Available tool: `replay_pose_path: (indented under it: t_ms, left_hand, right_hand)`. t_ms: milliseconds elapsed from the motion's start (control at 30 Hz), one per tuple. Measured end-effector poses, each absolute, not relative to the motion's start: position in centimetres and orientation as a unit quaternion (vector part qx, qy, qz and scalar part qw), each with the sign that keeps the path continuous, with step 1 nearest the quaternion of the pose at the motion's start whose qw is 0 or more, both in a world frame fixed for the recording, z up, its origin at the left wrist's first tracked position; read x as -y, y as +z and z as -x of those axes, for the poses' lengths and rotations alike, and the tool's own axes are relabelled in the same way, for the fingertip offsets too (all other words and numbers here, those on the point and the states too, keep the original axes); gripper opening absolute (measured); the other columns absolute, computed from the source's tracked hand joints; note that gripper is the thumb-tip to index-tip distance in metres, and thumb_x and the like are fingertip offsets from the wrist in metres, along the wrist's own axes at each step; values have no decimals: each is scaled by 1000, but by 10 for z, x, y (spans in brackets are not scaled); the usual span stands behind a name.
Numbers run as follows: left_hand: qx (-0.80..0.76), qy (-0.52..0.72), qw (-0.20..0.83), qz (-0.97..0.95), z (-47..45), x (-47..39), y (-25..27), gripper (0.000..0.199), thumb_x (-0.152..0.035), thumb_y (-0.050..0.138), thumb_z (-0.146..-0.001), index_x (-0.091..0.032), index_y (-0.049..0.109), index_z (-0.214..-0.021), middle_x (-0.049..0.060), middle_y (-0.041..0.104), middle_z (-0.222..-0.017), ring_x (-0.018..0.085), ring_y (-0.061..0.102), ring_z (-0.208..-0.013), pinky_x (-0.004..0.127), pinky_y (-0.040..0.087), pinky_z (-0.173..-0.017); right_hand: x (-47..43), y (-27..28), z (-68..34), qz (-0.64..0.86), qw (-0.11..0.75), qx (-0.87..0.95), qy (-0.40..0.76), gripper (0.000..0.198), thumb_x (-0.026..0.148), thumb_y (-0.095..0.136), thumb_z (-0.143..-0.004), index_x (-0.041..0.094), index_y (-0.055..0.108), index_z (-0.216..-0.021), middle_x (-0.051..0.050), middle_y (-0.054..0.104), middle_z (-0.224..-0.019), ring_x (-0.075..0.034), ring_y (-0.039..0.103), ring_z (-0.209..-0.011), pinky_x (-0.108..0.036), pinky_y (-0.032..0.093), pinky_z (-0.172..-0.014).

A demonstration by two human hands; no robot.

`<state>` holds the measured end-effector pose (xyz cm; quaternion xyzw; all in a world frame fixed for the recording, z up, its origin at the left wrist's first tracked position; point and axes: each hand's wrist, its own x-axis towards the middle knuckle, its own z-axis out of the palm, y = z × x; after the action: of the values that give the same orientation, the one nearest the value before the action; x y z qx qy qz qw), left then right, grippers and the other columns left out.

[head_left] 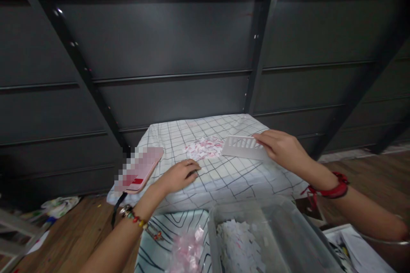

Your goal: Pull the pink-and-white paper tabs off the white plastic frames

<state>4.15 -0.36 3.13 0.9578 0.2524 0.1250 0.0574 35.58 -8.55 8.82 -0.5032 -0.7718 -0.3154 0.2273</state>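
My right hand [282,145] grips the top right corner of a flat white plastic piece [240,148] with a row of slots along its upper edge. The piece stands tilted on its long edge on a checked white cloth [192,126]. Its left end touches a pile of small white and pink paper scraps [205,148]. Just in front of the pile, my left hand [179,175] rests on the cloth with fingers loosely bent and nothing in them.
A pink-cased phone [149,170] lies at the cloth's left edge. Nearest me are a clear plastic bin [275,230] with paper scraps and a patterned tray [153,251] holding pink plastic packets [185,251]. Dark metal panels [173,34] rise behind the table.
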Motion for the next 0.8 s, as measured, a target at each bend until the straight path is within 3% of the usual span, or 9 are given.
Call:
replay_pose_path:
  t_ms: [167, 533, 800]
  left_hand:
    - [-262, 146, 38, -953, -33, 4, 27, 27, -22, 39, -88, -19, 56, -108, 7, 52, -118, 17, 50, -109, 30, 40, -96]
    - [-299, 167, 52, -938, 2, 2, 18, 29, -27, 38, -89, -20, 54, -112, 6, 54, -118, 17, 51, -109, 33, 40, -97]
    - [-335, 185, 64, -922, 12, 6, 12, 29, -28, 41, -88, -19, 54, -113, 6, 55, -120, 17, 51, -110, 34, 40, -97]
  right_hand:
    - [88, 80, -342, 482, 199, 788, -326, 29, 6, 40, -76, 13, 63, -93, -6, 66, -77, -16, 60, -73, -27, 47, -68]
    - [118, 76, -311, 522, 211, 755, -338, 25, 6, 40, -77, 13, 63, -84, -7, 64, -72, -16, 56, -66, -27, 43, -60]
    - [139, 89, -268, 482, 208, 821, -224, 26, 3, 37, -74, 16, 59, -78, -4, 59, -65, -13, 51, -59, -25, 38, -54]
